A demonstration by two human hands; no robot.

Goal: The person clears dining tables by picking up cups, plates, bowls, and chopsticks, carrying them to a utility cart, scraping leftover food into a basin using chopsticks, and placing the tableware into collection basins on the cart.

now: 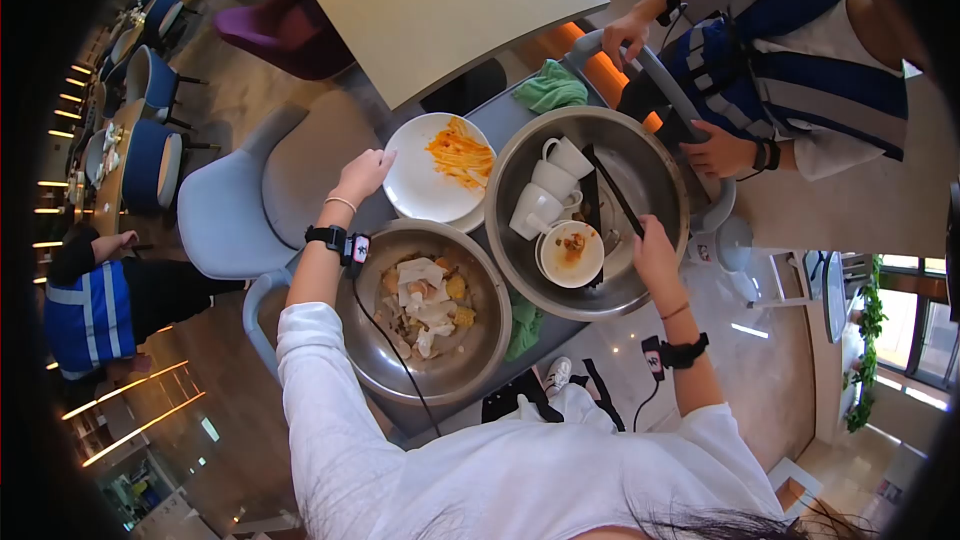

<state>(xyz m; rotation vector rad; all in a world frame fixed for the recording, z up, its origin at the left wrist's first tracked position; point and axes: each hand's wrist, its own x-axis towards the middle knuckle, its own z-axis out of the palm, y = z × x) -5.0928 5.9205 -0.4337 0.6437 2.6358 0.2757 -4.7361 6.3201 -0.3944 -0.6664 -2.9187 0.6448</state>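
My left hand [365, 176] is closed at the left rim of a white plate [415, 180]. Orange, saucy strips of food lie on the plate, and another white rim shows beneath it. My right hand [655, 255] is closed around the end of black chopsticks [615, 190], which reach into a large steel basin [635, 290]. White cups [555, 180] lie tipped in a row in that basin, beside a white bowl [573, 253] with brown food scraps. In front of my left forearm stands a second steel basin [480, 360] holding food scraps and crumpled tissues [428, 310].
The basins and plate stand on a grey cart [490, 125] with green cloths [550, 87]. A person in a blue vest [780, 60] has hands at the cart's right handle. Nearby are a pale table [450, 0], a grey chair [240, 195] and another person [90, 310].
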